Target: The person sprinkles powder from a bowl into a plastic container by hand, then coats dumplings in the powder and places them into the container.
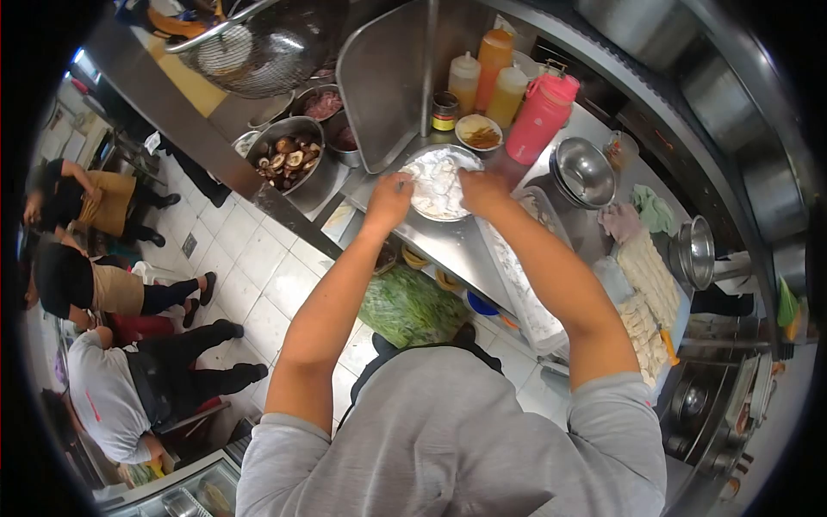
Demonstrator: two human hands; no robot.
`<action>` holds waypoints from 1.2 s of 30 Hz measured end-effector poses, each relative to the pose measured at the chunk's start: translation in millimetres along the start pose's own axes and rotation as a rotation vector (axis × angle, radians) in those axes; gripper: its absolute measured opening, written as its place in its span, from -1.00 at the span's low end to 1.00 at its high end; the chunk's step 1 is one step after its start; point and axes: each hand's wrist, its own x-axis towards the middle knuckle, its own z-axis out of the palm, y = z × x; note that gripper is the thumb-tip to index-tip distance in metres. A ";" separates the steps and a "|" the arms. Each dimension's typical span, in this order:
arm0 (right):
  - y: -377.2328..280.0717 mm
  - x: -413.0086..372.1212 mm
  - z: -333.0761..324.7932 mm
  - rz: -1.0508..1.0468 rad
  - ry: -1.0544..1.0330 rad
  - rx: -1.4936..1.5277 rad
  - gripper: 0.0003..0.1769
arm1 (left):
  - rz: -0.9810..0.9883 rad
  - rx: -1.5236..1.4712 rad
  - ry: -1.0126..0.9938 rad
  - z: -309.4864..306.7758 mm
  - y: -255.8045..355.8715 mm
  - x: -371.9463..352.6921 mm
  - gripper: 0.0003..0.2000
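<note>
A round metal bowl (441, 217) holding white, flour-covered pieces (438, 179) stands on the steel counter (457, 250). My left hand (390, 200) is at the bowl's left edge, its fingers curled at the white pieces. On the right side, my right hand (484, 191) reaches over the rim with its fingers bent into the white stuff; the fingertips are hard to make out. Right of my right hand lies a long tray (525, 276) dusted with white powder. A small bowl of brown strips (479, 132) sits just behind the metal bowl.
Sauce bottles (494, 65), a pink bottle (543, 116) and nested steel bowls (586, 172) stand behind and right. Left are a metal divider (383, 86) and a bowl of mushrooms (289, 155). Greens (412, 306) lie below the counter. Several people (112, 388) stand far left.
</note>
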 end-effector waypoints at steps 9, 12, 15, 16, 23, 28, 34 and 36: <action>75.7 -33.9 -34.4 -0.025 0.097 0.638 -0.34 | 0.154 -0.048 0.091 -15.0 22.4 -36.8 -0.78; 109.0 -67.5 -25.3 -0.003 0.088 0.724 -0.31 | 0.147 -0.033 0.108 -19.1 39.4 -62.8 -0.79; 128.1 -90.4 -6.8 0.137 0.080 0.742 -0.32 | 0.108 -0.081 0.036 -13.9 40.7 -83.2 -0.79; 129.6 -94.5 -1.0 0.260 0.051 0.764 -0.33 | 0.138 -0.098 -0.005 -10.0 38.2 -89.2 -0.80; 98.6 -89.9 38.9 0.368 0.077 0.316 -0.32 | 0.086 -0.168 -0.155 3.1 56.0 -115.1 -0.80; 90.7 -92.2 78.9 0.282 0.380 0.446 -0.39 | 0.123 -0.125 -0.137 -4.2 54.0 -120.4 -0.81; 91.5 -92.1 81.4 0.313 0.382 0.483 -0.46 | 0.056 -0.138 -0.126 -14.1 33.4 -128.3 -0.83; 94.7 -92.2 81.5 0.322 0.385 0.531 -0.48 | 0.055 -0.123 -0.125 -19.3 32.9 -131.9 -0.83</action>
